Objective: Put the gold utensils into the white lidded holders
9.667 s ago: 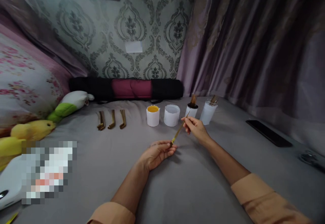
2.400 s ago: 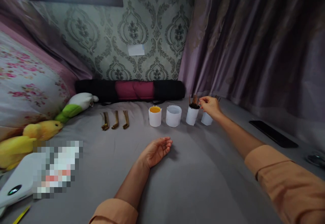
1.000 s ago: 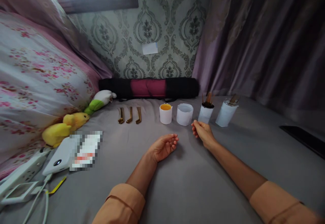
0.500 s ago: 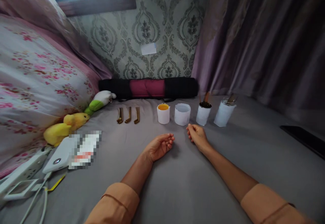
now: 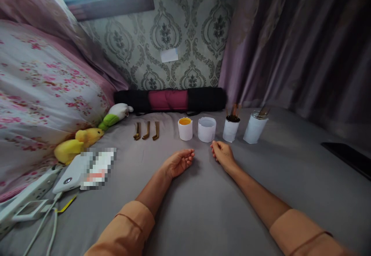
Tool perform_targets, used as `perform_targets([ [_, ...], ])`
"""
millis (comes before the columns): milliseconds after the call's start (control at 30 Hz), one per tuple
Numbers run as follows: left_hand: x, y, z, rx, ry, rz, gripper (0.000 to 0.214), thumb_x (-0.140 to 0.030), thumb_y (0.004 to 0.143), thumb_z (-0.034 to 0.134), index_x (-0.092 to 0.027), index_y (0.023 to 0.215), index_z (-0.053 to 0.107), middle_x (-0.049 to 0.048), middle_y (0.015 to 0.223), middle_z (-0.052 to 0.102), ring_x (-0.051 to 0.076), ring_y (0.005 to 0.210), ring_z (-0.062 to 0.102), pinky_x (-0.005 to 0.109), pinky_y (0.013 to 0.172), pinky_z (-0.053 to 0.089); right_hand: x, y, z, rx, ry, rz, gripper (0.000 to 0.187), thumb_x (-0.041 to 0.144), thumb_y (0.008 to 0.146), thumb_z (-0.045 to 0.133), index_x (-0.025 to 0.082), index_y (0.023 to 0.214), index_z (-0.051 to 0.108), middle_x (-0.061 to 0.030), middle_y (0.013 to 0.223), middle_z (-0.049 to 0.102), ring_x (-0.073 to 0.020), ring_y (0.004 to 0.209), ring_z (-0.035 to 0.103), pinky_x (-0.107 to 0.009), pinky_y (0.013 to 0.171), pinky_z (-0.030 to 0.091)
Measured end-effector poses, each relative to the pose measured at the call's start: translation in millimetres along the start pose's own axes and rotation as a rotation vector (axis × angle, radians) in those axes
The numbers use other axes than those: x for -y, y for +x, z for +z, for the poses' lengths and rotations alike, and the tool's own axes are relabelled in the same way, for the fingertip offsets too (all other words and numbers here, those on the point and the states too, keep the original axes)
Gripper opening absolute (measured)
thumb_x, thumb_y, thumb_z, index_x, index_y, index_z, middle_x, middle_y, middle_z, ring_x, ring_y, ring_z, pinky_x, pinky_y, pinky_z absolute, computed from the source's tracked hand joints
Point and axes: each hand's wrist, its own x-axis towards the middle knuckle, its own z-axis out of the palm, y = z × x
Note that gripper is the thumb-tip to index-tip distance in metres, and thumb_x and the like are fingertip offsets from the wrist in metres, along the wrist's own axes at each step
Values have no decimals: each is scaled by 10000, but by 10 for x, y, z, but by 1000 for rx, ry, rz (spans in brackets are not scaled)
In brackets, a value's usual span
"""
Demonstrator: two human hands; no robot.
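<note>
My left hand (image 5: 180, 162) rests on the grey bedsheet, palm turned inward, with fingers loosely curled and apart from the thumb, holding nothing. To its right, my right hand (image 5: 222, 154) is closed in a loose fist, with nothing visible in it. It is nearest to a wide white-wrapped cup (image 5: 206, 130), just behind it. Left of that cup stands a white-wrapped cup with an orange inside (image 5: 185, 130). On the right are a dark-rimmed, white-wrapped cup (image 5: 231, 130) and a paper-wrapped glass jar (image 5: 254, 130), both holding thin brown pieces. Three brown-gold bent bundles (image 5: 147, 131) lie to the left.
A black and maroon roll (image 5: 168, 100) lies along the wall. At left are plush toys (image 5: 69, 151), a white power bank (image 5: 71, 174), a power strip (image 5: 26, 198) and cables. A flat black device (image 5: 348, 157) lies at far right.
The view has shifted slightly. My left hand has drawn a little to the left, while my right hand stays nearly in place. The cups and bundles stand as before.
</note>
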Motion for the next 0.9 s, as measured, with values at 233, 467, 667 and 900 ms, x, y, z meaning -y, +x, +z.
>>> perform_targets([
  [233, -149, 42, -58, -123, 184, 50, 52, -72, 752, 525, -88, 791, 554, 3, 588, 550, 35, 431, 485, 130, 389, 367, -48, 11, 13, -8, -39, -52, 367, 436, 792, 368, 147, 704, 578, -13, 540, 544, -98, 416, 498, -206, 413, 353],
  [467, -378, 38, -279, -287, 379, 142, 28, -96, 737, 545, -98, 765, 543, 12, 603, 556, 38, 433, 479, 135, 372, 339, -47, 20, 10, 4, -64, -37, 368, 438, 792, 365, 150, 719, 582, -15, 547, 549, -102, 424, 502, -201, 399, 343],
  [667, -528, 20, -407, -377, 458, 203, 35, -101, 709, 566, -103, 732, 539, 12, 591, 552, 40, 427, 466, 140, 366, 322, -91, 41, 14, -2, -62, -43, 369, 438, 787, 368, 147, 720, 585, -21, 551, 554, -99, 419, 490, -201, 390, 333],
  [900, -733, -13, -516, -466, 584, 297, 125, -150, 648, 629, -114, 670, 511, 6, 564, 540, 34, 405, 429, 156, 377, 307, -89, 29, 9, -10, -72, -72, 378, 442, 789, 365, 149, 708, 588, -18, 529, 548, -98, 419, 482, -208, 414, 339],
])
